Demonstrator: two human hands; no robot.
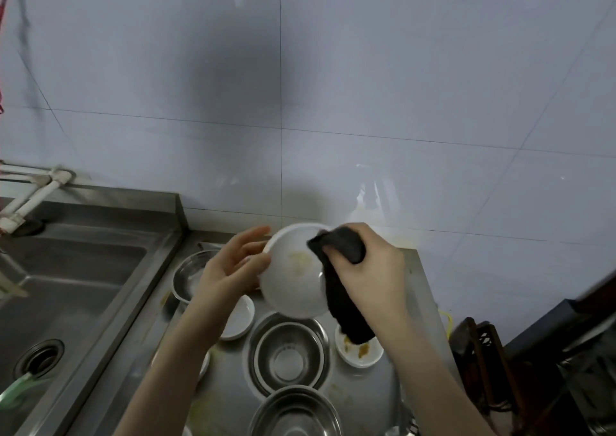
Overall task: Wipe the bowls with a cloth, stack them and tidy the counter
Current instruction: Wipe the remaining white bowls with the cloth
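Observation:
My left hand (233, 262) holds a white bowl (293, 279) by its left rim, tilted toward me above the counter; a yellowish smear shows inside it. My right hand (366, 269) grips a dark cloth (343, 269) pressed against the bowl's right rim, with the cloth's tail hanging down. Below on the steel counter (413, 289) sit steel bowls: one nested stack (288, 357), one at the front (295, 412), and one behind my left hand (188, 277). A clean small white dish (240, 319) and a white dish with yellow residue (360, 352) lie beside them.
A steel sink (66, 295) with a drain lies at the left, with white pipes at its back corner. The tiled wall (333, 102) is close behind the counter. Dark wooden and metal objects (500, 359) crowd the counter's right edge. Yellow smears mark the counter surface.

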